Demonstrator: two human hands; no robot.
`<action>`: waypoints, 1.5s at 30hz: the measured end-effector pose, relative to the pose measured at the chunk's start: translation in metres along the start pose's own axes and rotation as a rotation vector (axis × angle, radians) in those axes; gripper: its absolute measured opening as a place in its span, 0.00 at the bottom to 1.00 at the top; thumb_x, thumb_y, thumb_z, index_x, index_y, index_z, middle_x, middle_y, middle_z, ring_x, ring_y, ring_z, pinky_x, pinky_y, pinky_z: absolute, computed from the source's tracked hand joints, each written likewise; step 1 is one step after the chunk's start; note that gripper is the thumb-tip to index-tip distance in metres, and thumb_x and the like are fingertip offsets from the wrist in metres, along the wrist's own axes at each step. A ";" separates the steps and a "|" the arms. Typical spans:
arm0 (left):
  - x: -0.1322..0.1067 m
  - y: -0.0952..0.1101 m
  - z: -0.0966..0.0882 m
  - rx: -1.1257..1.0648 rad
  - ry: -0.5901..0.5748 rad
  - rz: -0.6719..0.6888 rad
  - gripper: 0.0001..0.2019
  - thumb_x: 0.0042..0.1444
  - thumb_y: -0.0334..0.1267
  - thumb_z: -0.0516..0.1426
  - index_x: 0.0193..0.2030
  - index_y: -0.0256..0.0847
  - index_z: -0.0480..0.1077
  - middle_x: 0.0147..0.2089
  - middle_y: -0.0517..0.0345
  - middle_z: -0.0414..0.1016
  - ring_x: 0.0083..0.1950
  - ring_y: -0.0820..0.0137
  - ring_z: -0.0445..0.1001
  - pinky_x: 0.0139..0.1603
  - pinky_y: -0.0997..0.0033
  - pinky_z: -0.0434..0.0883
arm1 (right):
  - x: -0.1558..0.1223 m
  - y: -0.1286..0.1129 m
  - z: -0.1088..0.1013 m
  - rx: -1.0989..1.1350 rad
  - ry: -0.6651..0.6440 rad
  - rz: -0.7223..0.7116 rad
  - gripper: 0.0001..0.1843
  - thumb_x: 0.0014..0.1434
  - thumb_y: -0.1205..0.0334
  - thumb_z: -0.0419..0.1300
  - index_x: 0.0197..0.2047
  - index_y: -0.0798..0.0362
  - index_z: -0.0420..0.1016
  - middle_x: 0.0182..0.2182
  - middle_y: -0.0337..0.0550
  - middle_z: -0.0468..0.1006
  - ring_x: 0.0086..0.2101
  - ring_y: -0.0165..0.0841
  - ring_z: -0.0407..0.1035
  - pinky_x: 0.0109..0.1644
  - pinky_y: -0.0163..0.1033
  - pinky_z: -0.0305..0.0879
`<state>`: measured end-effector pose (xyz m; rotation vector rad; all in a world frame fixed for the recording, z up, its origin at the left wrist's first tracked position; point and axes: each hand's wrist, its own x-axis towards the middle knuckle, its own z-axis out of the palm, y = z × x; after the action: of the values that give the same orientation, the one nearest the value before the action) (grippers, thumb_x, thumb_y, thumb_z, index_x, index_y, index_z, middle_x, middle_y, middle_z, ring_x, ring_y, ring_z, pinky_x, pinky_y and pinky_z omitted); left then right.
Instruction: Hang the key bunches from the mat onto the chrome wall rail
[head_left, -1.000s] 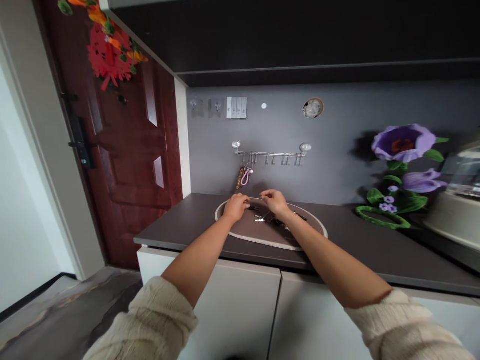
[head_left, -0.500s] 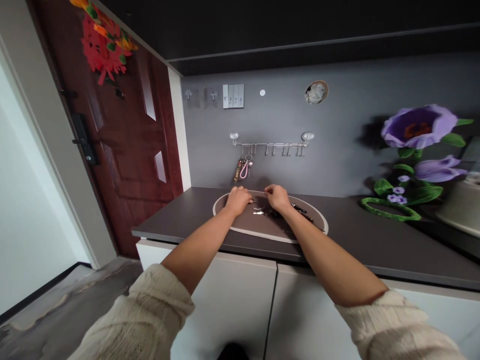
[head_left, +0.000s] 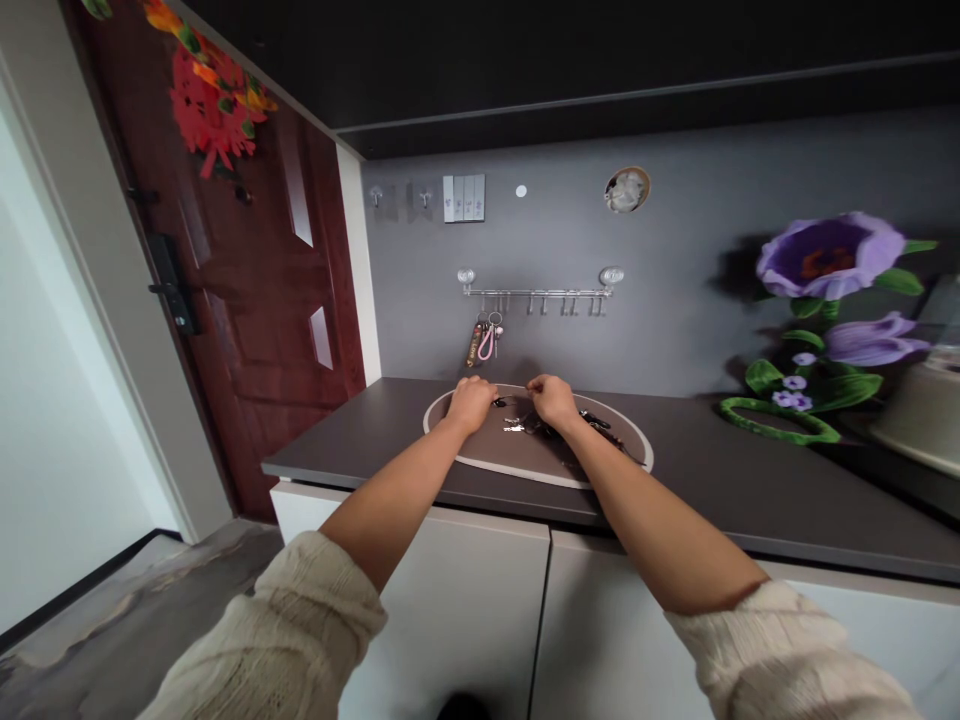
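My left hand is over the left part of an oval brown mat with a pale rim. Its fingers curl down, and a small dark object shows at their tips. My right hand is closed in a pinch just above the mat; whatever sits between its fingertips is too small to make out. Silver keys lie between the hands, nearer the mat's front. Beneath and beside my right wrist are several dark items, partly covered by the arm.
A hook rail on the grey wall carries a pink loop keychain and a dark lettered tag. Purple fabric flowers stand at right beside a pale object. The red-brown door is at left; a dark shelf overhangs.
The view has shifted slightly. More of the small dark object now shows by my left fingertips. Both hands keep nearly the same place and pose over the mat.
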<state>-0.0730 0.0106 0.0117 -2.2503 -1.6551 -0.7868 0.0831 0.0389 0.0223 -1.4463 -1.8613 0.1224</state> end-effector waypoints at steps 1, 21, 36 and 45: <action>0.000 0.000 -0.001 0.021 0.003 0.001 0.11 0.55 0.36 0.48 0.32 0.39 0.72 0.35 0.47 0.72 0.42 0.64 0.65 0.45 0.66 0.57 | 0.000 0.000 0.000 -0.002 -0.003 -0.003 0.12 0.48 0.72 0.54 0.34 0.54 0.76 0.33 0.47 0.77 0.36 0.33 0.70 0.39 0.34 0.61; 0.014 -0.013 0.012 -0.858 0.260 -0.349 0.10 0.53 0.35 0.49 0.29 0.34 0.70 0.28 0.55 0.74 0.31 0.73 0.70 0.35 0.74 0.65 | -0.008 -0.014 0.001 0.094 -0.037 -0.150 0.09 0.49 0.68 0.54 0.33 0.53 0.74 0.29 0.42 0.76 0.31 0.29 0.69 0.37 0.32 0.60; 0.011 -0.001 0.002 -1.598 0.093 -0.523 0.07 0.48 0.36 0.57 0.28 0.32 0.68 0.27 0.53 0.73 0.28 0.77 0.71 0.37 0.74 0.68 | -0.010 -0.019 0.005 0.168 0.066 -0.377 0.06 0.50 0.64 0.56 0.31 0.54 0.73 0.28 0.42 0.73 0.31 0.29 0.65 0.37 0.34 0.60; 0.011 0.002 -0.001 -1.623 0.121 -0.532 0.04 0.49 0.32 0.55 0.29 0.33 0.69 0.26 0.54 0.73 0.29 0.77 0.72 0.35 0.75 0.67 | -0.010 -0.018 0.005 0.135 0.096 -0.409 0.07 0.51 0.66 0.54 0.32 0.55 0.73 0.30 0.44 0.73 0.32 0.30 0.65 0.39 0.34 0.59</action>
<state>-0.0695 0.0183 0.0187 -2.1567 -1.7186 -3.1716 0.0665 0.0253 0.0233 -0.9419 -1.9876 -0.0210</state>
